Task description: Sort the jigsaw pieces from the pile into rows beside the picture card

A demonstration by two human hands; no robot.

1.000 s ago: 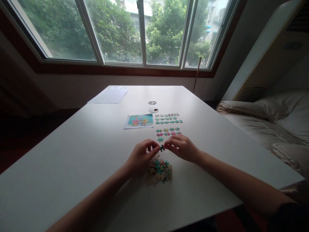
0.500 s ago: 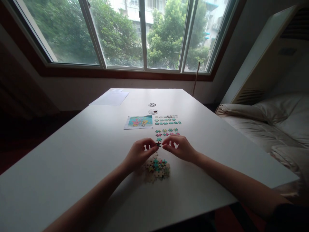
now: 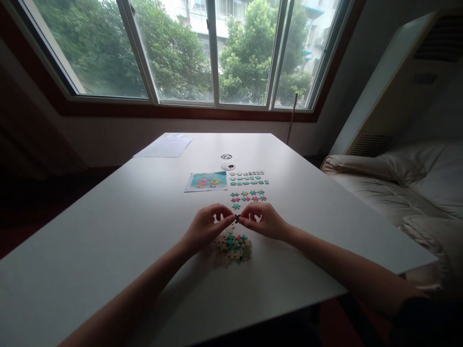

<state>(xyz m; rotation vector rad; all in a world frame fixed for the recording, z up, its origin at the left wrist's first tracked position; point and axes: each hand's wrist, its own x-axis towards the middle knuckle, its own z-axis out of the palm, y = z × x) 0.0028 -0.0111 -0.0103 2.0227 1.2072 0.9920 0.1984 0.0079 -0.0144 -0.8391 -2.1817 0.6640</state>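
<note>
Between the fingertips of my left hand (image 3: 213,221) and my right hand (image 3: 263,220) is a small dark jigsaw puzzle piece (image 3: 238,218). Both hands are closed in a pinch, one on each side of it. Just beyond the fingers lies a teal puzzle piece (image 3: 236,206), with rows of sorted pieces (image 3: 249,182) farther up the table. Nearer to me, below the hands, sits a heap of mixed puzzle pieces (image 3: 233,248), some face up in teal and some showing plain backs.
A picture sheet (image 3: 206,181) with cartoon figures lies left of the rows. Two round flat items (image 3: 227,166) are behind it. White paper (image 3: 164,147) rests at the far left of the white table (image 3: 108,231). A cream sofa (image 3: 383,188) stands to the right.
My right hand has moved left and its fingertips have closed on the dark piece, which was in my left hand's pinch. The piece appears turned. The view has shifted slightly.
</note>
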